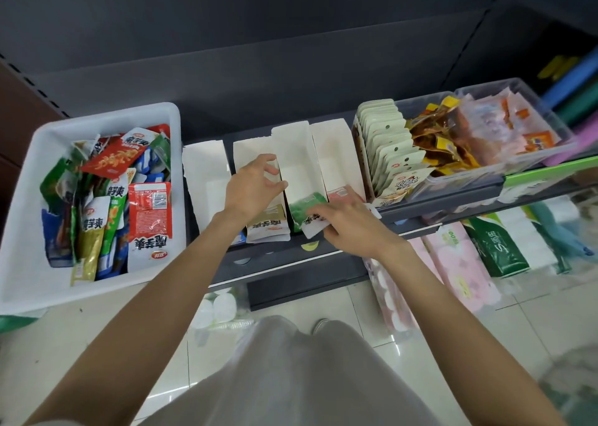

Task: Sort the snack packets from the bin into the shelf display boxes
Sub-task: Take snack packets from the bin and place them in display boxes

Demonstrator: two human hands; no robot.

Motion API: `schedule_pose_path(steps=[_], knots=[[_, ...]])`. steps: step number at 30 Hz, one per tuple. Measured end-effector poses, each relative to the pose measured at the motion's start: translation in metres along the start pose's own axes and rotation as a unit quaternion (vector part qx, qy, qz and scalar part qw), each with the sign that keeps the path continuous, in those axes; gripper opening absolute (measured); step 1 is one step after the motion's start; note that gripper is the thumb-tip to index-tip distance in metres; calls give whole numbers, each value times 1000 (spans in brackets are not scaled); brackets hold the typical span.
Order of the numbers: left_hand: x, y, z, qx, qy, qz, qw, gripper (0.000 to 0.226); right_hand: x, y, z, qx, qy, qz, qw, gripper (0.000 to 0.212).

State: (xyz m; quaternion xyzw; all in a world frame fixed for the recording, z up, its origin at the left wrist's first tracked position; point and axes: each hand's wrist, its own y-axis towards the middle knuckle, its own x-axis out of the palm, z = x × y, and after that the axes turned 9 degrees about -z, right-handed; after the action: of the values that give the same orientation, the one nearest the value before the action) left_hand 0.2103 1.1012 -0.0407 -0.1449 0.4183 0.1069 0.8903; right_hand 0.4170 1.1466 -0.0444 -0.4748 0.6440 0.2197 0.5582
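While right hand (348, 223) pinches green packet (307, 210) into 3rd display box (296, 163), left hand (250, 187) hovers spread, empty; next: let go, back to bin (97, 114).

A small shop, seen from the aisle. Dark metal shelves (323, 69) with a price rail along the front edge. White display boxes (297, 163) of snack packets in a row, clear tubs (485, 173) of packed snacks at the right end, wrapped tissue packs (459, 263) below, pale floor tiles (97, 344).
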Motion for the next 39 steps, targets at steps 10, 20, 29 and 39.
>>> schedule_pose_path(steps=[10, 20, 29, 39], knots=[[-34, -50, -18, 7, -126, 45, 991, 20, -42, -11, -21, 6, 298, 154, 942, 44], [-109, -136, -152, -122, -2, 268, 956, 22, -44, 111, -165, -133, 264, 43, 954, 24], [-122, -142, -221, -194, 81, 112, 971, 54, -7, 232, -239, -21, 16, 76, 997, 46], [-132, -144, -232, -141, -45, 163, 975, 51, -43, 225, -225, 72, 237, 177, 953, 12]])
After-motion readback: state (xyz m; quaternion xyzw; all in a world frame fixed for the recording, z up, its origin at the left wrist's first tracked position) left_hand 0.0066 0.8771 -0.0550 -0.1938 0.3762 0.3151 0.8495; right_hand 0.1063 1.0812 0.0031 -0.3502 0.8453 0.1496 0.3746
